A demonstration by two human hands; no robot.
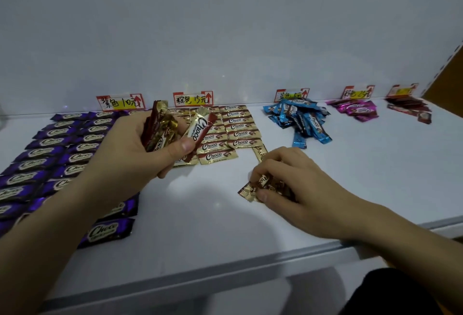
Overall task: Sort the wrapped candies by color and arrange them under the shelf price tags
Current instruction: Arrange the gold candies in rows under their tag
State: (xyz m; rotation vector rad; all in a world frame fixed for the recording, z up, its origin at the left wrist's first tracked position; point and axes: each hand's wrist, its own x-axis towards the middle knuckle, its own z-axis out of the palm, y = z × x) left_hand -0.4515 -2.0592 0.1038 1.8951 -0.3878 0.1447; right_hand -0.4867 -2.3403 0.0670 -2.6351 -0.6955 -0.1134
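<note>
My left hand is raised above the shelf and grips a bunch of gold candies, its thumb pressing one against the others. My right hand rests on the white shelf and pinches a small pile of gold candies. Behind them, gold candies lie in neat rows under the second price tag. Purple candies fill rows at the left under the first price tag.
A loose heap of blue candies lies under a third tag. Pink candies and dark red candies sit further right under their own tags. The shelf's front edge runs below my arms.
</note>
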